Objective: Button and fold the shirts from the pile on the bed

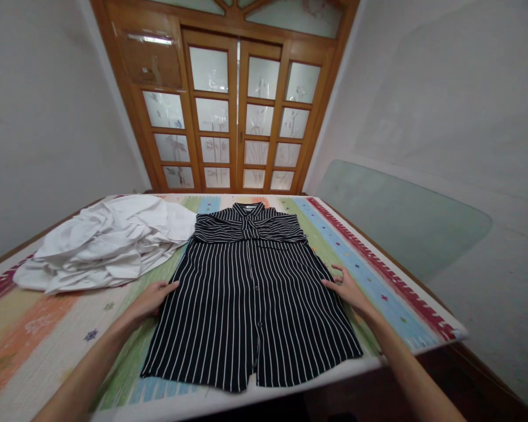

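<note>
A black shirt (250,293) with white stripes lies front up, its collar at the far end and its hem near the table's front edge. Both sleeves (220,228) are folded across the chest. My left hand (154,298) is at the shirt's left side edge, with a digit on the fabric and the other fingers bent around the edge, partly hidden. At the right side edge, my right hand (347,288) touches the cloth with one digit, while another finger stands apart from it, bent and raised.
A crumpled white cloth (118,240) lies to the left of the shirt. The table has a colourful striped tablecloth (39,328). A pale green panel (400,217) leans by the right wall. Wooden doors with glass panes (235,117) stand behind the table.
</note>
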`<action>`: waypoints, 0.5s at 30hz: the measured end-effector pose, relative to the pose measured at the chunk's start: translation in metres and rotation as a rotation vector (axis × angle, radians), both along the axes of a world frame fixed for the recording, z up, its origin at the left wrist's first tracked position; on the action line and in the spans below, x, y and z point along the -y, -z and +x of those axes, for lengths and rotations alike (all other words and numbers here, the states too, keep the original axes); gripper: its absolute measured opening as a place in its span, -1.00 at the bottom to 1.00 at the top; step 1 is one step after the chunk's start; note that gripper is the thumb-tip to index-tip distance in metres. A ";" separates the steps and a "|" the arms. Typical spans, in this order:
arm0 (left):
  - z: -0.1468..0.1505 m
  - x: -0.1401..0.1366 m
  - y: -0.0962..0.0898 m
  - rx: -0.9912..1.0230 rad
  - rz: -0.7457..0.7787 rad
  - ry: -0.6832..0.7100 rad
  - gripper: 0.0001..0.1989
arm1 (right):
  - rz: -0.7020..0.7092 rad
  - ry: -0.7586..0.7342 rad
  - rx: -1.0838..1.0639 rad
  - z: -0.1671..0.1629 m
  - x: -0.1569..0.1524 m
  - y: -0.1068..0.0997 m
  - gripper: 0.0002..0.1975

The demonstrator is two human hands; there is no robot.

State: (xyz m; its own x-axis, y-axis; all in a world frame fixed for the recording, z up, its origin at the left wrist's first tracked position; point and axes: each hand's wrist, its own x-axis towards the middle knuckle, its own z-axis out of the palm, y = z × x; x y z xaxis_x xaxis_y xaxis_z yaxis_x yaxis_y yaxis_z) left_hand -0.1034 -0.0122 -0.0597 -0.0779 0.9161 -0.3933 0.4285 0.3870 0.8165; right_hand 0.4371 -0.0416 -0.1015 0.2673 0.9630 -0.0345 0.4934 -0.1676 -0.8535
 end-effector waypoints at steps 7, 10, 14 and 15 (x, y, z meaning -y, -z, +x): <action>-0.004 0.054 0.002 0.069 0.128 0.126 -0.10 | -0.150 -0.452 0.012 -0.005 0.051 -0.034 -0.23; -0.009 0.062 0.002 0.058 0.233 0.031 -0.01 | -0.185 -0.463 0.043 -0.002 0.057 -0.037 -0.50; -0.013 0.066 0.000 0.060 0.167 0.024 -0.05 | -0.098 -0.311 -0.048 -0.007 0.055 -0.033 -0.46; -0.013 0.067 0.000 0.067 0.129 0.056 -0.06 | -0.114 -0.320 -0.078 -0.010 0.055 -0.033 -0.45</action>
State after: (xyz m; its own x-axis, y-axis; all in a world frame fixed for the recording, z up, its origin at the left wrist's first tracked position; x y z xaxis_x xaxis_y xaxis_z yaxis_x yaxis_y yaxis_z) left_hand -0.1169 -0.0795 -0.0594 -0.0028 0.9616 -0.2746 0.3894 0.2539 0.8854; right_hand 0.4275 -0.0965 -0.0689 -0.0552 0.9863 -0.1554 0.4702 -0.1116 -0.8755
